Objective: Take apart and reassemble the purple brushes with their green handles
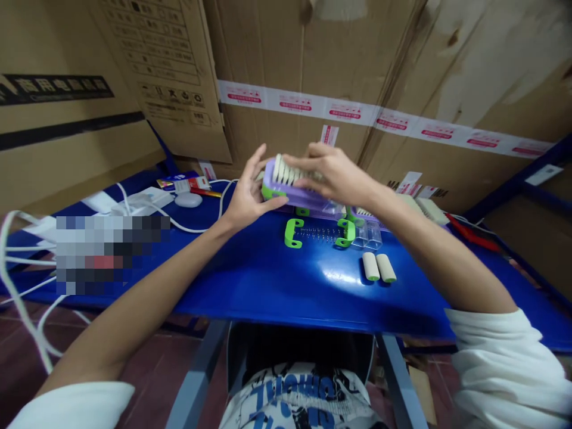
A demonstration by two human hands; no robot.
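My left hand (248,193) grips the left end of a purple frame (269,173) with a green end piece, holding it tilted above the table. A row of ribbed cream pieces (286,173) sits in the frame. My right hand (328,170) has its fingers bent over these pieces and the frame's right part, which it partly hides. Below them lie two green brackets (293,233) with several small metal pins or screws (319,233) between them. Two cream rollers (370,266) with green ends rest to the right, near clear plastic pieces (369,236).
Another purple frame (357,213) and more cream pieces (431,210) lie behind my right forearm. White cables (187,228), a white computer mouse (188,199) and a power strip (145,199) occupy the left of the blue table (268,283). Cardboard (286,53) walls the back.
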